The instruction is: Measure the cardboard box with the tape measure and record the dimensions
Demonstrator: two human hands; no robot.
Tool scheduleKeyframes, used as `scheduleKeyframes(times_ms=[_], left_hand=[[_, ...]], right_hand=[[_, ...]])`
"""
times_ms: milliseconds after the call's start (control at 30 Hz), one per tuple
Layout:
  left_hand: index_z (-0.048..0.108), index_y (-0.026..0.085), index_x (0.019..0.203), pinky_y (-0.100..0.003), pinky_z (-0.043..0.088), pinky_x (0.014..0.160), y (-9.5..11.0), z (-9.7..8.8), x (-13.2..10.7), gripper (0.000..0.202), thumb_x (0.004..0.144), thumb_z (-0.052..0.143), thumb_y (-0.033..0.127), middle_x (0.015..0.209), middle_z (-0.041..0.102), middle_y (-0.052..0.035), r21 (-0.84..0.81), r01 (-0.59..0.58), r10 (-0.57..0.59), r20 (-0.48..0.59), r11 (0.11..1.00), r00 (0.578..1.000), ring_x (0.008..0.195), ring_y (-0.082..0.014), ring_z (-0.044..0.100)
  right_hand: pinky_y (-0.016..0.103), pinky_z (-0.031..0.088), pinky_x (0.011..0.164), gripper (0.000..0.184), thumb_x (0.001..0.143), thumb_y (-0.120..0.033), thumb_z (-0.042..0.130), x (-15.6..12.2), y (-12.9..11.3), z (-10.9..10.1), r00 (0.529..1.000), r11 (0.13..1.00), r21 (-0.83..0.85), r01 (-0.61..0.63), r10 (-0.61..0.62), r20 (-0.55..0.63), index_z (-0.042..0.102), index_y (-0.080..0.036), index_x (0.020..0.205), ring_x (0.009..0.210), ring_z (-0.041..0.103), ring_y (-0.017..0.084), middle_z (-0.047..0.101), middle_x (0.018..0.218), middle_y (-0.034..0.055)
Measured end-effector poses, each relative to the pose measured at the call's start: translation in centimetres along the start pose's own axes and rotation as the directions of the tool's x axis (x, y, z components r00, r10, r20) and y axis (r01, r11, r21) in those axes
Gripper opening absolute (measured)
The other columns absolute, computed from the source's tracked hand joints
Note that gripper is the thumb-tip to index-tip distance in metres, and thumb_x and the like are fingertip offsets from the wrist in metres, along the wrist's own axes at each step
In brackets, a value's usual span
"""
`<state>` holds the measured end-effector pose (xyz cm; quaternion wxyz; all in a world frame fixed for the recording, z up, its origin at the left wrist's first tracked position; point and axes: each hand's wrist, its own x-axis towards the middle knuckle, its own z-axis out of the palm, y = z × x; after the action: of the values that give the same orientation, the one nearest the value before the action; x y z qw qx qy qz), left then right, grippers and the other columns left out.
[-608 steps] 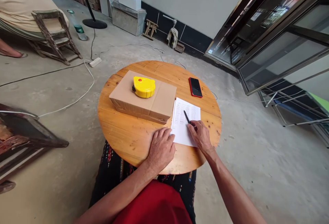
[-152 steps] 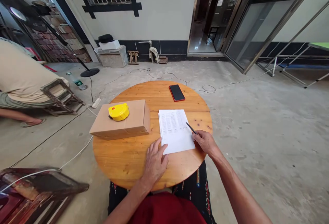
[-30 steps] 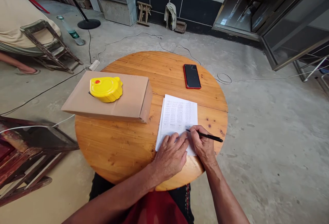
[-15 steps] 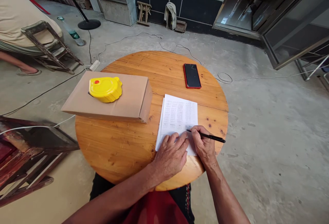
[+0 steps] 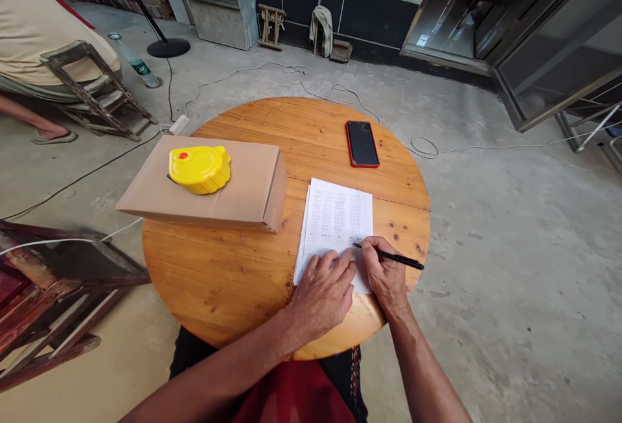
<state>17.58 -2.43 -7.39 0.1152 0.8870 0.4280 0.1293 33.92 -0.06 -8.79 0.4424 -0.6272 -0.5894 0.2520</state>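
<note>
White sheets of paper [image 5: 335, 216] lie stacked near the front right of a round wooden table [image 5: 214, 280]. Handwritten columns cover the upper part of the top sheet; they are too small to read. My right hand [image 5: 387, 273] grips a black pen [image 5: 401, 259], its tip on the sheet at the lower end of the right column. Across the sheet's lower left part lies my left hand [image 5: 324, 293], flat with the fingers spread, pressing on the paper and holding nothing.
On the table's left stands a cardboard box [image 5: 233, 180] with a yellow tape measure [image 5: 200, 169] on top. A phone [image 5: 362, 144] in a red case lies at the back right. Cables [image 5: 425, 147] run over the floor. Wooden chairs [image 5: 53, 293] and a person's foot [image 5: 56, 133] are at left.
The pen has shifted very slightly in my right hand. My left hand, the paper and the things on the table stay in place.
</note>
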Motion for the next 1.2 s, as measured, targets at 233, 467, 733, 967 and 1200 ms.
scheduleKeyframes(times_ms=[233,467,733,967,1200], left_hand=[[0.050,0.018,0.134,-0.045,0.042,0.093,0.05,0.02,0.01,0.041,0.094,0.046,0.026,0.147,0.048,-0.0048,-0.008,0.002,-0.002,0.003,1.000,1.000,0.118,-0.0264,0.045],[0.049,0.018,0.135,-0.045,0.042,0.093,-0.02,0.14,-0.02,0.042,0.095,0.044,0.026,0.147,0.048,-0.0050,-0.010,-0.002,0.002,0.003,1.000,1.000,0.118,-0.0268,0.045],[0.049,0.018,0.135,-0.045,0.041,0.093,0.02,0.11,-0.03,0.042,0.095,0.045,0.027,0.147,0.048,-0.0041,-0.005,0.001,-0.001,0.002,1.000,1.000,0.119,-0.0270,0.045],[0.049,0.017,0.135,-0.045,0.040,0.094,-0.01,0.04,0.02,0.042,0.094,0.046,0.026,0.147,0.048,-0.0034,-0.018,0.005,-0.005,0.014,1.000,1.000,0.118,-0.0267,0.044],[0.049,0.017,0.135,-0.045,0.041,0.094,-0.04,0.20,-0.06,0.043,0.094,0.047,0.026,0.147,0.049,-0.0031,-0.014,-0.001,0.001,-0.002,1.000,1.000,0.117,-0.0266,0.044]], right_hand=[[0.028,0.046,0.063,0.020,0.093,-0.032,0.051,0.02,-0.26,-0.02,1.000,1.000,-0.014,0.003,-0.003,0.009,0.062,-0.020,0.081,0.064,0.056,0.016,0.063,0.070,0.0000],[0.028,0.046,0.062,0.020,0.092,-0.032,0.051,0.04,-0.17,-0.01,1.000,1.000,-0.016,0.006,-0.006,0.015,0.062,-0.020,0.080,0.064,0.056,0.016,0.063,0.070,0.0001],[0.027,0.045,0.064,0.019,0.093,-0.031,0.052,-0.05,-0.16,-0.07,1.000,1.000,0.017,-0.013,0.013,0.008,0.062,-0.020,0.080,0.064,0.055,0.016,0.062,0.070,-0.0006],[0.027,0.045,0.066,0.019,0.093,-0.030,0.052,-0.05,-0.21,-0.09,1.000,1.000,0.015,-0.011,0.011,0.017,0.062,-0.020,0.081,0.067,0.056,0.016,0.063,0.072,0.0002],[0.026,0.043,0.063,0.019,0.093,-0.029,0.052,-0.03,-0.12,-0.04,1.000,1.000,0.014,0.003,-0.003,0.022,0.061,-0.020,0.078,0.063,0.054,0.015,0.060,0.068,-0.0011]])
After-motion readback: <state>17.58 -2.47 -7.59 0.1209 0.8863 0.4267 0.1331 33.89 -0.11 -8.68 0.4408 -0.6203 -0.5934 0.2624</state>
